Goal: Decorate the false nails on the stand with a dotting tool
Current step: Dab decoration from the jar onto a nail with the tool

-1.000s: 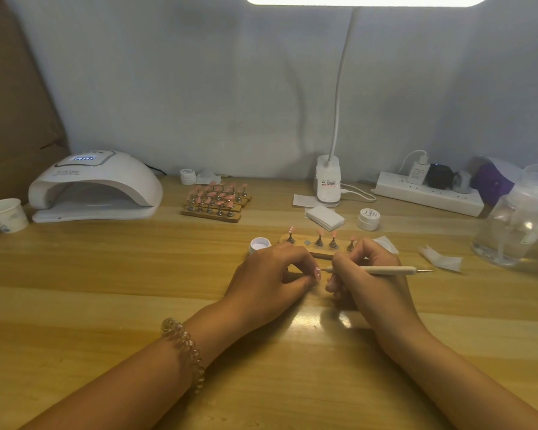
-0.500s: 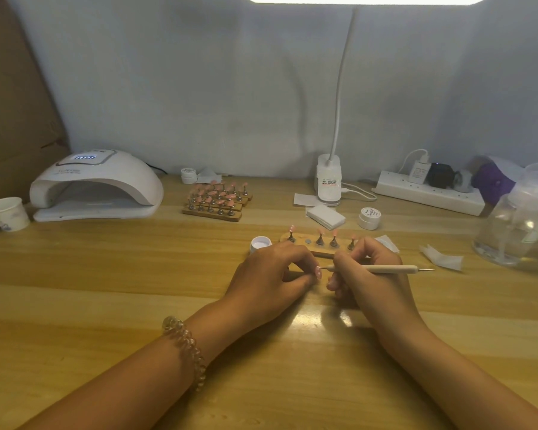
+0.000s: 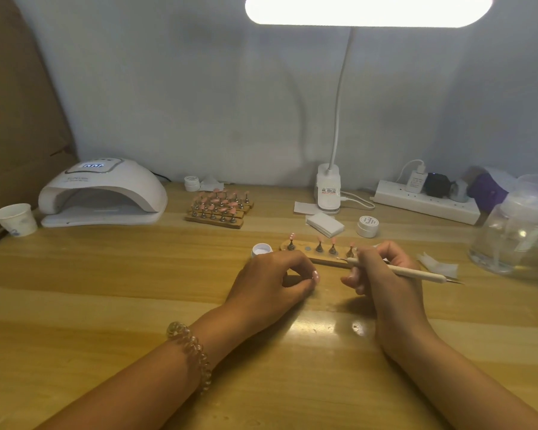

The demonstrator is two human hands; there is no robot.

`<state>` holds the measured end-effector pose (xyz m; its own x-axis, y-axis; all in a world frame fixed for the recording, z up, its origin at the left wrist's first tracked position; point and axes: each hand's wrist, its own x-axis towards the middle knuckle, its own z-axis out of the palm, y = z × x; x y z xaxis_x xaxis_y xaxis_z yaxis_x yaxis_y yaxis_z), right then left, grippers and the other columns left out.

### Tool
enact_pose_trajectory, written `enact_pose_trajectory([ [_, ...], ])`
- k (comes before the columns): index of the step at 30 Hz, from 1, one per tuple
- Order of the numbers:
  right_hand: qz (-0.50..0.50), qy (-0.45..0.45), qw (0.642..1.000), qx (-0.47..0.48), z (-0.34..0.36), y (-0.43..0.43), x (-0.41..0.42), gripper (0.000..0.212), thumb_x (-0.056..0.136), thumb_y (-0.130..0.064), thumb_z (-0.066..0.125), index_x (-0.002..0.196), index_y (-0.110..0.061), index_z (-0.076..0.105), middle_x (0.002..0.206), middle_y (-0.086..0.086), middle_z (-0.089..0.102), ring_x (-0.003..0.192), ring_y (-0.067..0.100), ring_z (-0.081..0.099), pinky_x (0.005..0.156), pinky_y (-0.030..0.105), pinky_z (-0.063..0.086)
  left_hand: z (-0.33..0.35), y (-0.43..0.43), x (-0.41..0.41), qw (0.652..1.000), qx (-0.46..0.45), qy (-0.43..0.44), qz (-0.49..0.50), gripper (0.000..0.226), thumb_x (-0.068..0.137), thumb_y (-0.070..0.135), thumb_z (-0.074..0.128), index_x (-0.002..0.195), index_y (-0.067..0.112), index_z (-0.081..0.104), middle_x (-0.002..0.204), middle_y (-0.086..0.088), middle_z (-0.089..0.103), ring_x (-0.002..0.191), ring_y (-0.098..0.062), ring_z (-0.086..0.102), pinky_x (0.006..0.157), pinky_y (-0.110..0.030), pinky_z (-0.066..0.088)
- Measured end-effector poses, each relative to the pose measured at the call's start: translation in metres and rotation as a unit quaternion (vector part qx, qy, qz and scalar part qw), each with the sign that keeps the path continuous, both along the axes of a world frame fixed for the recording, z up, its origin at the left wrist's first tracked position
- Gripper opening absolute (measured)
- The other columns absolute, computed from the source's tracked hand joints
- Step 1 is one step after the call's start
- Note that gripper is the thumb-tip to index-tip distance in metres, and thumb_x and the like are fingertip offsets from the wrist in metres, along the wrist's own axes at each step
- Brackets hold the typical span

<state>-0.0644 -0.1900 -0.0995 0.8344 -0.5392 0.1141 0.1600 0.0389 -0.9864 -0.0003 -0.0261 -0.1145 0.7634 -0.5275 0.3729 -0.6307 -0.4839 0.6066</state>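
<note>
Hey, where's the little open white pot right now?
In the head view, the little open white pot sits at the left end of the near nail stand, just beyond the left hand.

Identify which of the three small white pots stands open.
The pot by the near stand's left end, beyond the left hand; the back pot and right pot are lidded.
</note>
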Motion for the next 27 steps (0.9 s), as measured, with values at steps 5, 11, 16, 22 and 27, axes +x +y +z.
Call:
enact_pose_trajectory([
  [5, 0.011, 0.002, 1.0, -0.007, 0.001, 0.001, -0.001, 0.023, 0.097, -0.019, 0.06, 0.077, -0.01, 0.053, 0.049, -0.001, 0.059, 0.047, 0.009, 0.059, 0.061, 0.036, 0.05, -0.001, -0.001, -0.001, 0.999, 0.028, -0.02, 0.04, 0.004, 0.085, 0.034, 0.074, 0.089, 0.036, 0.074, 0.096, 0.021, 0.063, 0.07, 0.016, 0.049, 0.061, -0.008, 0.028],
  [11, 0.018, -0.005, 1.0, -0.012, 0.001, 0.003, -0.003, 0.026, 0.096, -0.022, 0.062, 0.074, -0.009, 0.054, 0.047, -0.001, 0.057, 0.044, 0.007, 0.055, 0.066, 0.041, 0.049, 0.001, 0.002, -0.004, 0.995, 0.064, -0.054, 0.061, 0.017, 0.088, 0.044, 0.068, 0.102, 0.037, 0.075, 0.107, 0.017, 0.067, 0.067, 0.009, 0.044, 0.063, -0.017, 0.033],
  [16, 0.03, 0.008, 0.999, -0.024, 0.001, 0.003, -0.004, 0.028, 0.089, -0.038, 0.066, 0.076, -0.014, 0.06, 0.048, -0.004, 0.056, 0.045, 0.005, 0.055, 0.069, 0.045, 0.052, 0.006, 0.013, -0.005, 0.987, 0.073, -0.093, 0.109, 0.013, 0.085, 0.043, 0.068, 0.09, 0.041, 0.057, 0.095, 0.023, 0.052, 0.074, 0.005, 0.043, 0.061, -0.009, 0.026],
  [22, 0.045, 0.01, 0.998, -0.048, -0.001, 0.002, -0.003, 0.031, 0.085, -0.048, 0.066, 0.071, -0.02, 0.067, 0.051, -0.002, 0.057, 0.047, 0.005, 0.055, 0.067, 0.042, 0.049, 0.006, 0.041, 0.019, 0.968, 0.057, 0.018, 0.245, 0.049, 0.075, 0.055, 0.073, 0.11, 0.035, 0.045, 0.111, 0.014, 0.045, 0.101, -0.008, 0.048, 0.077, -0.026, 0.038],
  [27, 0.057, 0.013, 0.995, -0.077, -0.002, 0.0, -0.002, 0.041, 0.076, -0.058, 0.065, 0.076, -0.017, 0.069, 0.053, -0.002, 0.059, 0.049, 0.006, 0.056, 0.065, 0.04, 0.052, 0.002, 0.04, 0.024, 0.974, 0.09, 0.029, 0.204, 0.037, 0.078, 0.058, 0.07, 0.104, 0.039, 0.053, 0.111, 0.02, 0.054, 0.082, -0.002, 0.05, 0.06, -0.022, 0.033],
])
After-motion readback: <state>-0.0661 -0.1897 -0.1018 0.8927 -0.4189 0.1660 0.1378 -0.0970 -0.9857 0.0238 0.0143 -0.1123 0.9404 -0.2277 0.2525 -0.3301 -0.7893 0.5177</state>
